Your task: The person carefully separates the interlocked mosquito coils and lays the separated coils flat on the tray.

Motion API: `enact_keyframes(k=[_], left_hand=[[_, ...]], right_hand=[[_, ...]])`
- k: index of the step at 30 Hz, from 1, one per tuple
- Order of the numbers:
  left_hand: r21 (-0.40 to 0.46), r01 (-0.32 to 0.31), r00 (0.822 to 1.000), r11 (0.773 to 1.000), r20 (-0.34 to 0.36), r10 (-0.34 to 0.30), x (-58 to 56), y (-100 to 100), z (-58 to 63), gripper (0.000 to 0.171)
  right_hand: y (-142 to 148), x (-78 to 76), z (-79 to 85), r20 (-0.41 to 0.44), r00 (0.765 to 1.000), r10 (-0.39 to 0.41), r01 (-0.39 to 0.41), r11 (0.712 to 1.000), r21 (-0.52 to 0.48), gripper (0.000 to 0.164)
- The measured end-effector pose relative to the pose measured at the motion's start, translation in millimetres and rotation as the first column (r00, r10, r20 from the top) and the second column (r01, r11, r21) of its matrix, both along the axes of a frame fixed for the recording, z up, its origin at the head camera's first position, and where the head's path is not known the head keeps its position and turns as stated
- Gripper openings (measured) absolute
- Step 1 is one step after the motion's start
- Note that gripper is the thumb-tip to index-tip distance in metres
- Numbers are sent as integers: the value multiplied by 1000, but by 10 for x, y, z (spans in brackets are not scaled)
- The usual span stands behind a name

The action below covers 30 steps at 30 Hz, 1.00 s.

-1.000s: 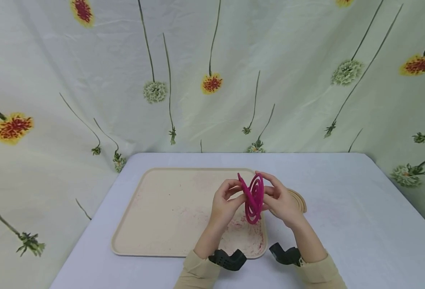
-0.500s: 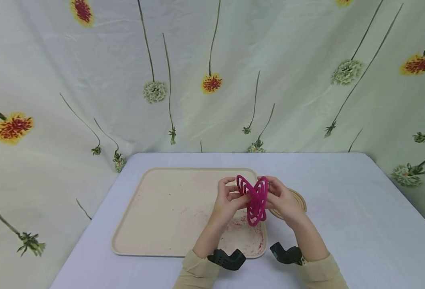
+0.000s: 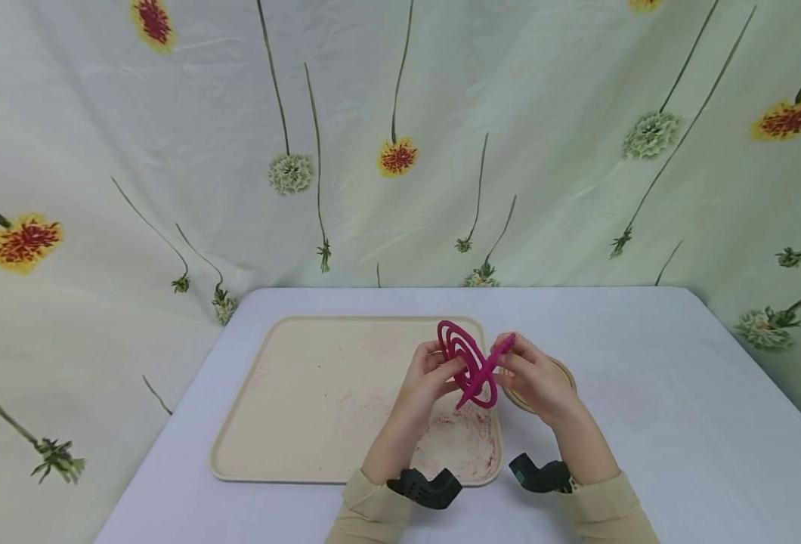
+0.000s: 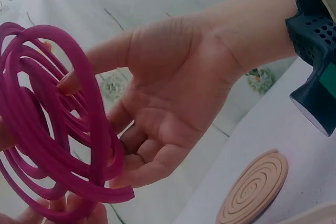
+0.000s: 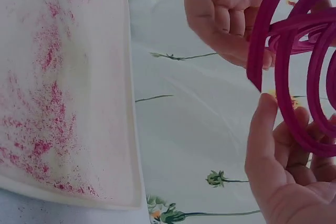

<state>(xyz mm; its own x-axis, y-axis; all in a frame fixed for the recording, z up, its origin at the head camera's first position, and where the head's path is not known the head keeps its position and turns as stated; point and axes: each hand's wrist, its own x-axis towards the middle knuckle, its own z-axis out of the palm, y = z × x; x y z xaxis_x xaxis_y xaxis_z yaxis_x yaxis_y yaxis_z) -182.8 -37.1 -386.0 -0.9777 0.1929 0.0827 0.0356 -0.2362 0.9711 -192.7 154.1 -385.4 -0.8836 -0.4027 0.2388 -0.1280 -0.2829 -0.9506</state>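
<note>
both hands (image 3: 428, 380) (image 3: 539, 384) hold magenta coils (image 3: 484, 372) raised near the right tray edge (image 3: 499, 452).

Holding left hand (image 3: 428, 380) raised inside right edge of tray (image 3: 292, 400), right hand (image 3: 538, 378) just outside. Gripping with bent fingers (image 4: 149, 170) on both. Holding both forearms (image 3: 390, 449) angled inward, apart at wrists (image 3: 594, 476).

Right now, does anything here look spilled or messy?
Yes: reddish specks dirty the beige tray, thickest toward its near right corner. They stand out on its pale surface, resembling the held pink spirals in colour.
</note>
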Motion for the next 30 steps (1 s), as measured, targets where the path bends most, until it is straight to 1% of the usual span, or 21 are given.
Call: enact_keyframes(k=[4, 7, 11, 15, 19, 25, 27, 30], left_hand=[[79, 20, 1000, 997, 12, -22, -10, -36, 14, 46], [157, 44, 999, 987, 9, -46, -24, -65, 7, 45], [269, 91, 996, 959, -6, -93, -31, -86, -5, 38], [336, 122, 992, 934, -17, -124, -35, -97, -8, 30], [338, 158, 987, 928, -49, -151, -44, -120, -5, 24], [317, 194, 980, 928, -93, -173, -45, -163, 7, 29], [316, 200, 979, 928, -107, -174, -47, -178, 10, 31], [319, 217, 974, 923, -136, -182, -58, -205, 3, 35]], right_hand=[[-16, -1, 11, 5, 1000, -2, 2, 1000, 1, 7], [-25, -3, 20, -5, 1000, 1, -2, 1000, -13, 9], [-36, -2, 33, -18, 1000, -18, 17, 999, -30, 10], [-51, 4, 41, -43, 997, -66, 66, 998, -21, 8], [-56, -6, 24, -60, 990, -124, 125, 992, 15, 9], [-45, 4, 39, -59, 971, -232, 237, 966, 99, 17], [-44, 9, 48, -56, 966, -251, 256, 962, 98, 18], [-46, 19, 56, -80, 961, -266, 273, 958, 92, 15]])
